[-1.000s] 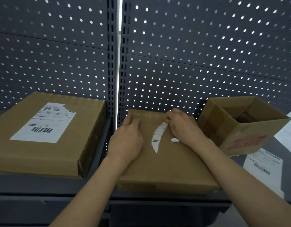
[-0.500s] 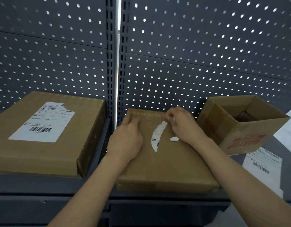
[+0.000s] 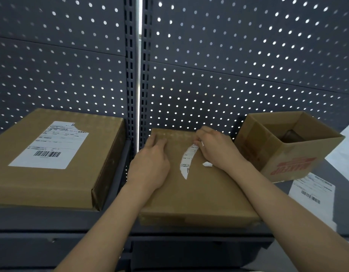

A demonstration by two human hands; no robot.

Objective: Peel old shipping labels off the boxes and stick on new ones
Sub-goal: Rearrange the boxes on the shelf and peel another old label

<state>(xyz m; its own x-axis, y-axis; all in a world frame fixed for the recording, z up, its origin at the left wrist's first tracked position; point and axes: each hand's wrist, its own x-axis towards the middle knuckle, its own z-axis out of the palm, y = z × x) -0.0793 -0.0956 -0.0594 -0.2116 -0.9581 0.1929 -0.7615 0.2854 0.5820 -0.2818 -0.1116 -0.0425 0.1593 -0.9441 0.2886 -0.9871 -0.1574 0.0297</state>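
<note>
Head view: a flat brown box [image 3: 199, 193] lies on the grey shelf [image 3: 42, 220] straight ahead, and both hands are on its top. The left hand [image 3: 150, 165] rests flat on the far left part of the lid, fingers straight and pressing, apparently to steady it. The right hand [image 3: 217, 150] is curled, its fingertips [image 3: 197, 141] seeming to pinch the far end of a narrow torn strip of old label [image 3: 186, 161].

That strip is what the next move depends on. Its long axis runs from the right fingertips back toward the person, bending slightly left, and its near tip lies between the two hands. The right hand is at its far end, while the left hand lies just beside it without touching. A pull along the strip toward the body looks the likeliest way to lift it whole (across it, it would probably tear again). A small white scrap [image 3: 207, 164] sits by the right wrist.

On the left a second box [image 3: 52, 183] carries a label [image 3: 50, 146] with a nick torn from its top edge. On the right stands an open carton [image 3: 287, 154], with a loose printed label sheet [image 3: 311, 191] in front of it, probably a new one.
</note>
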